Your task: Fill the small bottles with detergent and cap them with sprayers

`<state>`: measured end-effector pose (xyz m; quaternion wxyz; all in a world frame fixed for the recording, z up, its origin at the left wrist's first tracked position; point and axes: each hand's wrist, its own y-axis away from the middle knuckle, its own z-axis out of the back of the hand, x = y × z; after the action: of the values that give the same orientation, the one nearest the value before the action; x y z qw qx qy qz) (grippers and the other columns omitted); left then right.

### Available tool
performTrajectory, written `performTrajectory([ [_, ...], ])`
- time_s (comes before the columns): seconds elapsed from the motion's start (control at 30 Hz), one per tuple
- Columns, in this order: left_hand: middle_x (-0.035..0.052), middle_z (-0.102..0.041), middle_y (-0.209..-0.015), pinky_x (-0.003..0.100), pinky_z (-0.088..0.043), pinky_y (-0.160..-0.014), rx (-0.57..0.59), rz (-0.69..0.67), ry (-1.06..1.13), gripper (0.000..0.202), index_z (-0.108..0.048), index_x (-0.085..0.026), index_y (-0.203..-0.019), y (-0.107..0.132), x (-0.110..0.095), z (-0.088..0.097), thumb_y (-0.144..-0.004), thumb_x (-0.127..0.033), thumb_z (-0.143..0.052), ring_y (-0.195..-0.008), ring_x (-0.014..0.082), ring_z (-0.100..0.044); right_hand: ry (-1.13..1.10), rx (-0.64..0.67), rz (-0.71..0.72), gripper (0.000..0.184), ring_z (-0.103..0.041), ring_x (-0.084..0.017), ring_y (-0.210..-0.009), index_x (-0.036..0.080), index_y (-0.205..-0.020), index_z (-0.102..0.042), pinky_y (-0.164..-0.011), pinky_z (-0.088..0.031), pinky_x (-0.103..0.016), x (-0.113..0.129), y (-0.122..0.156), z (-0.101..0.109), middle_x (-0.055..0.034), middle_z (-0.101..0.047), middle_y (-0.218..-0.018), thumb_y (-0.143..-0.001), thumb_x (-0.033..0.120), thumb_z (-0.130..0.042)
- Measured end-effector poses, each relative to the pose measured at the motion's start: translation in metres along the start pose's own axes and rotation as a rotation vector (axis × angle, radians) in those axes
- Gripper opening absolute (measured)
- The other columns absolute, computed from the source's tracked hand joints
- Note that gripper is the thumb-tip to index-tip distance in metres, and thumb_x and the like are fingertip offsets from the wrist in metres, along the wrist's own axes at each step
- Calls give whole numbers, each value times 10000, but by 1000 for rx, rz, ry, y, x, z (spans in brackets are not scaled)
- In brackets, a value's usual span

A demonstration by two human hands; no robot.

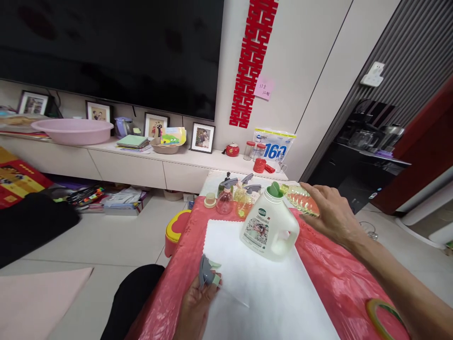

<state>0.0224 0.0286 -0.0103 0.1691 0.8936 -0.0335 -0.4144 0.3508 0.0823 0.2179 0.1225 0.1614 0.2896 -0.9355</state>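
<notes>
My left hand (196, 302) is closed around a grey spray-trigger head (206, 273) with a pale green part, held over the near left edge of a white sheet (262, 293). My right hand (331, 215) grips a small clear bottle (300, 198) of yellowish liquid, tilted on its side. The small bottle's neck points at the green mouth of a white jug (269, 224) with a handle. That jug stands tilted on the white sheet.
The sheet lies on a table under a red plastic cover (339, 274). Several small spray bottles (235, 198) stand at the table's far end. A tape roll (382, 316) lies near right. A yellow-red stool (175, 231) is on the floor at left. A cabinet (141, 165) runs along the wall.
</notes>
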Motion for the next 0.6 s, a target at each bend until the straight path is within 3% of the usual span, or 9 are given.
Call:
performTrajectory([
  [0.27,57,-768,-958,351,-597,-884,74,74,-47,500,-773,-201,-913,-3,-10,8,-498,-391,-978,-893,243,-721,128,73,56,642,-469,-267,-1074,219,-1502,-436,-773,-377,-346,-3,-13,11,-124,-486,-1287,-887,355,-557],
  [0.6,67,-768,-964,355,-581,-898,119,73,-7,472,-767,-193,-946,-7,-3,14,-560,-382,-962,-908,227,-707,199,97,85,660,-459,-254,-1096,259,-1488,-441,-801,-341,-343,-3,-22,20,-98,-485,-1297,-843,264,-581],
])
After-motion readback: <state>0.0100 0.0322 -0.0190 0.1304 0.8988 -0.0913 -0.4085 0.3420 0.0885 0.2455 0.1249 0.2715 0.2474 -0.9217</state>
